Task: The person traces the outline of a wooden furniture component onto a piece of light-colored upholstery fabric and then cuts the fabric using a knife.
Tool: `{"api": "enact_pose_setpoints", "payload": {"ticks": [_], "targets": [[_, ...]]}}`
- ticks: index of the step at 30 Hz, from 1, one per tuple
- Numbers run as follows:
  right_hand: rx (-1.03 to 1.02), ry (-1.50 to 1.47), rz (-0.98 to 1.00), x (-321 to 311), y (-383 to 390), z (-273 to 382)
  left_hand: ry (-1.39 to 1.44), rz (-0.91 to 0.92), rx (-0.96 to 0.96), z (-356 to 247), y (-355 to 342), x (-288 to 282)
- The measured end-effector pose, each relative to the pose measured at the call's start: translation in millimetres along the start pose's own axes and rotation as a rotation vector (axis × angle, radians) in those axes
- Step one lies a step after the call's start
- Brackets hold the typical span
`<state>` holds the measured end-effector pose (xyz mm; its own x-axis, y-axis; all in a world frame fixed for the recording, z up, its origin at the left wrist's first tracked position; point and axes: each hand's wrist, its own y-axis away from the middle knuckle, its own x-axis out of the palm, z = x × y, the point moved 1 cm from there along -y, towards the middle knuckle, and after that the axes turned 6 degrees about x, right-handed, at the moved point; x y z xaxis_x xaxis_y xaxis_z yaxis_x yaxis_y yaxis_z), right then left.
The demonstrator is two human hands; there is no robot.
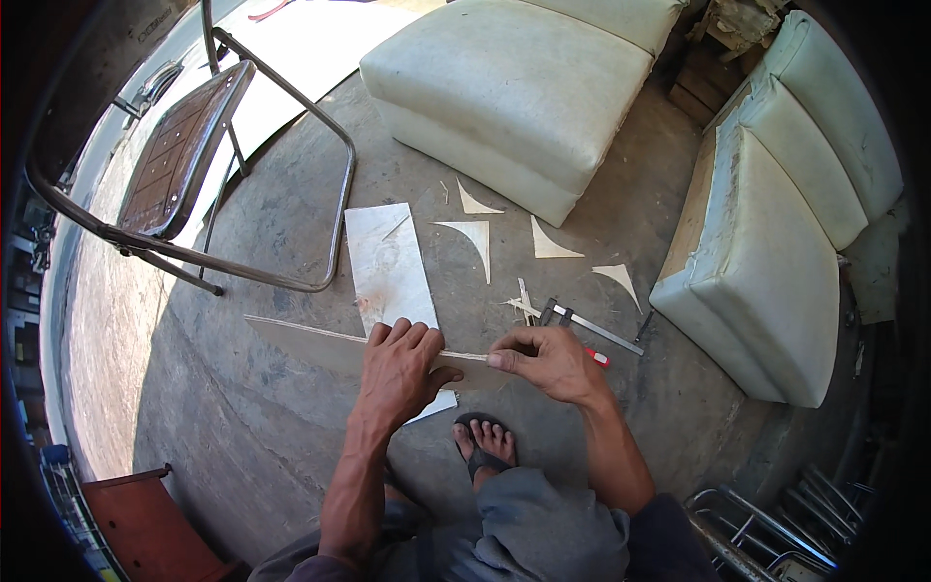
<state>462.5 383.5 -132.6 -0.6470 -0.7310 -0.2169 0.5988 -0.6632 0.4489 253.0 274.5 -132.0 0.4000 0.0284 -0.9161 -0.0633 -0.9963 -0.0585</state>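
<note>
A thin plywood board [308,339] is held across in front of me, its pale long edge turned up. My left hand [400,373] is closed over that edge near the middle, fingers on top and thumb toward the right. At the board's right end my right hand [548,364] pinches the corner between thumb and fingers. Behind the board a white sheet [386,254] lies on the floor, partly covered by it. Beyond my right hand rests a bar clamp [596,330] with a red handle [596,358], beside some thin wood scraps [525,301].
Several curved, three-cornered wood offcuts [551,241] lie on the concrete floor [242,407]. A metal-framed chair [341,213] stands at the left. Pale padded seats [504,87] are at the far side and right. Metal tubes [756,524] are at lower right, a reddish panel [145,524] at lower left.
</note>
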Motion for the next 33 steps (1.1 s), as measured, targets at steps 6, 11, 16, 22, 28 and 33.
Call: {"api": "enact_pose_setpoints", "payload": {"ticks": [6, 11, 16, 22, 28, 33], "targets": [[0.215, 0.098, 0.12, 4.1, -8.4, -24.9, -0.009, 0.06, 0.076, -4.2, -1.4, 3.1], [0.141, -0.383, 0.265, 29.3, -22.5, -72.2, -0.091, 0.108, 0.064, 8.2, 3.1, 17.0], [-0.115, -0.149, 0.182, 32.9, -4.4, -26.8, -0.088, 0.082, -0.006, 15.5, 1.7, 18.5], [-0.058, 0.183, 0.025, 36.4, -3.4, -16.1, 0.021, -0.151, -0.018, 16.8, -2.0, 28.3], [0.258, -0.32, -0.101, 39.9, -21.9, -74.3, 0.086, 0.061, -0.044, 16.9, 0.5, 53.8], [0.252, -0.613, -0.148, 39.5, -22.2, -80.0, 0.265, 0.005, -0.021, -0.1, 13.3, 52.1]]}}
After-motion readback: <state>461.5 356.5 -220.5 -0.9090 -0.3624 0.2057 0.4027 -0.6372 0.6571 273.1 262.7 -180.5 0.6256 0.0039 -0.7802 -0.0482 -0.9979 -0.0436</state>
